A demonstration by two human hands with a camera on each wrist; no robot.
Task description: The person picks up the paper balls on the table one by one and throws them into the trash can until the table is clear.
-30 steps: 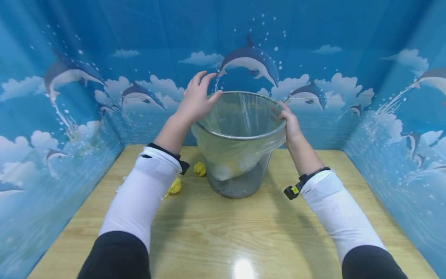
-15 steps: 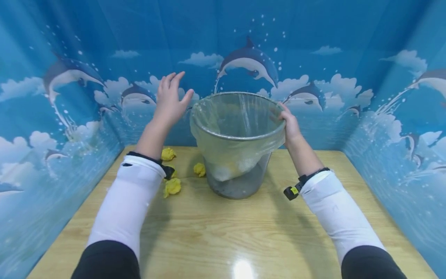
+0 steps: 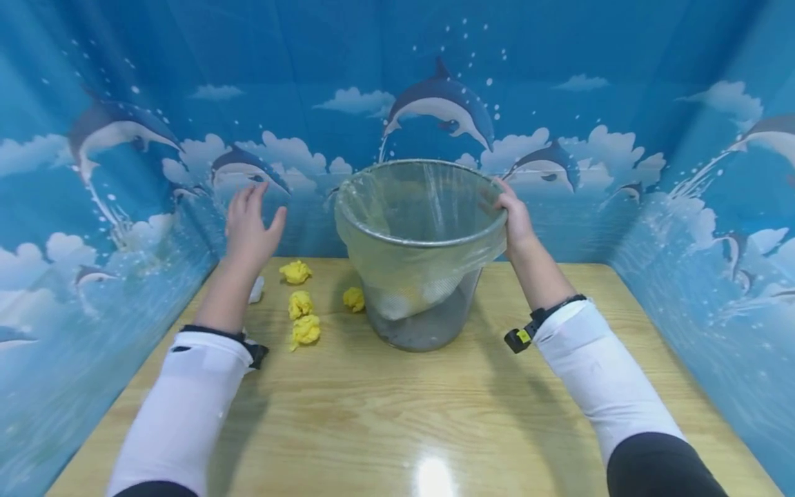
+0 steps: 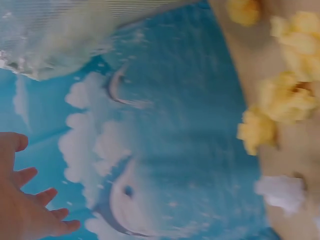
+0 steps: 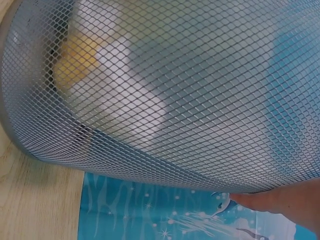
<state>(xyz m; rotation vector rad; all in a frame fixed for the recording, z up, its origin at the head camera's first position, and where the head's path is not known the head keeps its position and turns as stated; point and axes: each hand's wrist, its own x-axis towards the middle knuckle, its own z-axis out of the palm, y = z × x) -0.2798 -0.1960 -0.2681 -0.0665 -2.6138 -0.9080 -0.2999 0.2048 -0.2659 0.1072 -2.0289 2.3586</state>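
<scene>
My right hand grips the far right rim of a wire-mesh wastebasket on the table. A thin clear bin bag lines it and folds over the rim. Through the mesh in the right wrist view, crumpled white paper and yellow paper show inside the bag. My left hand is in the air left of the basket, fingers spread, holding nothing. Several crumpled yellow paper balls lie between it and the basket. A white crumpled piece sits beside my left forearm, partly hidden.
The wooden table is enclosed by a blue dolphin-print curtain at the back and both sides. One yellow ball lies close to the basket's left side. Another white crumpled piece is mostly hidden by my left wrist.
My left hand has left the basket's left rim and moved left and down, uncovering yellow balls and a white piece. The right hand stays on the rim.
</scene>
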